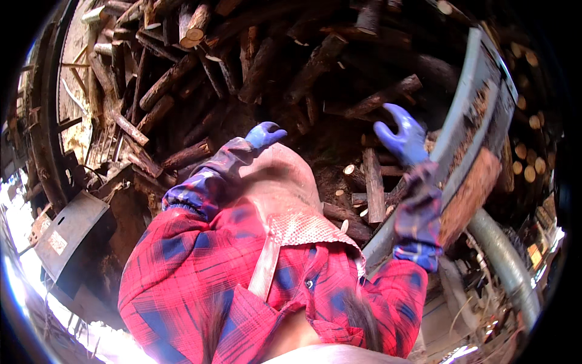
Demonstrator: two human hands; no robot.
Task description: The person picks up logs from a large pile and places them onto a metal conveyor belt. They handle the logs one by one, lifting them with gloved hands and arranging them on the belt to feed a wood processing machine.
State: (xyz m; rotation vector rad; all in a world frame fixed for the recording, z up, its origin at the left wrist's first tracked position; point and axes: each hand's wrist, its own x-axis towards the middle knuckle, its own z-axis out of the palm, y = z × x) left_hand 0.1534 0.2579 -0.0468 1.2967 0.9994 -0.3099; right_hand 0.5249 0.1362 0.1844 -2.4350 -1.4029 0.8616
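My left hand [265, 134], in a blue-purple glove, is raised in front of my apron [285, 176]. Its thumb and fingers curve apart and nothing shows between them. Further right, my right hand [403, 133] wears a matching glove. A wide gap parts its thumb from its fingers, and it holds nothing. Just beyond its fingertips lies a cut log [388, 97] in the shadowed pile. Close to the right wrist runs the grey metal chute [464, 103], with wood debris in its channel. A short upright-looking log [373, 185] lies between my apron and the right forearm.
Loose logs [170, 79] are heaped across the far side and left. Stacked logs [528, 164] show their cut ends at the far right. A metal box [71, 233] stands at my left. A thick grey pipe [503, 261] runs below the chute at my right.
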